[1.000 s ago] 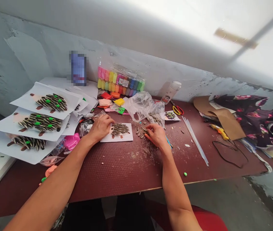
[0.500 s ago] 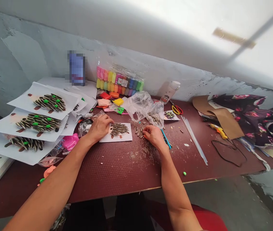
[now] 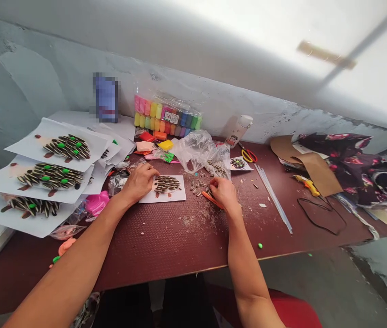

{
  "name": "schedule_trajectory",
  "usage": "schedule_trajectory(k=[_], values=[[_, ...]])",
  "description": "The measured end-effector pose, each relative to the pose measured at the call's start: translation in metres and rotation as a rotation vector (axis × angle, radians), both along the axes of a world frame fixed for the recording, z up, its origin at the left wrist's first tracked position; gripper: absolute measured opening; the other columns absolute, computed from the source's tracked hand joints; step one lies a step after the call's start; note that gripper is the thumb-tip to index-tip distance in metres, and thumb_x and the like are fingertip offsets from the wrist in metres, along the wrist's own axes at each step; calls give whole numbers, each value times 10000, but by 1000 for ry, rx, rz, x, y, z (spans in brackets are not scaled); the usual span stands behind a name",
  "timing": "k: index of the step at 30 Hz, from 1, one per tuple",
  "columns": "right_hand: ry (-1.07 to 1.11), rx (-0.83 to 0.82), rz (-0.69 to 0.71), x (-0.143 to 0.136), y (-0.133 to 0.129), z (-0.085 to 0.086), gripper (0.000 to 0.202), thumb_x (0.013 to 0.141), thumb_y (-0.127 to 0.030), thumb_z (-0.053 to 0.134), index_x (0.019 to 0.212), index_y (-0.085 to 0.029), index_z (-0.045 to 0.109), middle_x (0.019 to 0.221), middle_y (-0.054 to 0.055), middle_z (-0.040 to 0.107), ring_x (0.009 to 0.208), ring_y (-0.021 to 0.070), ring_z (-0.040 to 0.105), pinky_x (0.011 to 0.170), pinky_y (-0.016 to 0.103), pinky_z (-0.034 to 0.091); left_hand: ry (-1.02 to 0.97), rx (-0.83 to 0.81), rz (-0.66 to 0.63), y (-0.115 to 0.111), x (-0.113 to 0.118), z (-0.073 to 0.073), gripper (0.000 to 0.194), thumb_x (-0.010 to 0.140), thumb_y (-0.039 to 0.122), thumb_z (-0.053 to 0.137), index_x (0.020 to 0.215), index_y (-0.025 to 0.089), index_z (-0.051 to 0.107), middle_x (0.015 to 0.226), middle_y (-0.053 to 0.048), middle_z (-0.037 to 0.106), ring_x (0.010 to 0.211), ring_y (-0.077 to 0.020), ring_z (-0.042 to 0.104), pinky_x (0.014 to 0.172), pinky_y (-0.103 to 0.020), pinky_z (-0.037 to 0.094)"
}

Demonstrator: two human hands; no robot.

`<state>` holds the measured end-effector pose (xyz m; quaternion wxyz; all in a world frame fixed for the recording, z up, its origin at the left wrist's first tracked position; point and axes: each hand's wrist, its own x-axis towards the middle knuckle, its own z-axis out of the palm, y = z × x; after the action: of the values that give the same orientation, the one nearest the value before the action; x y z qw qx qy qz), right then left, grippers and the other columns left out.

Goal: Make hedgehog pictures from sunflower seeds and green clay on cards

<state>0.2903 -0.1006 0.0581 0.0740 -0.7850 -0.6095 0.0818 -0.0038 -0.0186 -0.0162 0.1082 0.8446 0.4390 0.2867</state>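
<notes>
My left hand (image 3: 141, 181) rests at the left edge of a white card (image 3: 162, 197), its fingertips closed on the card's edge. On that card is a hedgehog of striped seeds (image 3: 168, 184) with brown feet. To the right, my right hand (image 3: 224, 191) has its fingers pinched together beside a small heap of loose seeds (image 3: 198, 187); whatever is between the fingertips is too small to make out. An orange tool (image 3: 211, 199) lies under or against the right hand, partly covered by it.
Larger hedgehog sheets (image 3: 93, 148) are stacked at left. Behind are colored clay packs (image 3: 166, 119), a plastic bag (image 3: 196, 148), a bottle (image 3: 239, 130) and scissors (image 3: 249, 155). At right lie clear sticks (image 3: 273, 198), a yellow glue gun (image 3: 308, 184) and patterned cloth (image 3: 353, 168).
My right hand has shifted slightly right and up from the loose seeds. The orange tool now shows beside it, and the blue one seen earlier is out of sight.
</notes>
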Motion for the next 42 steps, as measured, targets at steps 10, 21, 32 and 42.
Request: schedule_trajectory(k=[10, 21, 32, 42], values=[[-32, 27, 171, -9, 3, -15, 143, 929, -186, 577, 946, -193, 718, 992, 111, 709, 877, 216, 632, 725, 279, 408, -10, -21, -21, 1, -2, -1, 336, 856, 121, 449, 940, 207, 763, 943, -104, 639, 929, -275, 560, 902, -448, 482], [588, 215, 264, -24, -1, -17, 235, 869, -227, 501, 943, -172, 717, 683, -21, 621, 607, 126, 523, 611, 224, 386, -11, -11, -12, 0, 0, 1, 341, 850, 103, 441, 917, 202, 760, 921, -99, 638, 909, -263, 563, 891, -438, 484], [641, 274, 419, -45, -5, -17, 184, 882, -229, 583, 916, -185, 758, 891, 38, 696, 777, 149, 608, 754, 247, 472, -9, 23, 2, 0, 2, -1, 344, 850, 103, 444, 917, 214, 763, 902, -91, 648, 893, -250, 564, 888, -427, 490], [560, 281, 473, -56, -7, -25, 237, 929, -179, 557, 1057, -177, 756, 911, 53, 716, 806, 158, 640, 781, 245, 470, -4, 2, 2, 0, 2, 1, 323, 849, 86, 461, 914, 203, 755, 925, -90, 633, 913, -257, 564, 897, -431, 481]])
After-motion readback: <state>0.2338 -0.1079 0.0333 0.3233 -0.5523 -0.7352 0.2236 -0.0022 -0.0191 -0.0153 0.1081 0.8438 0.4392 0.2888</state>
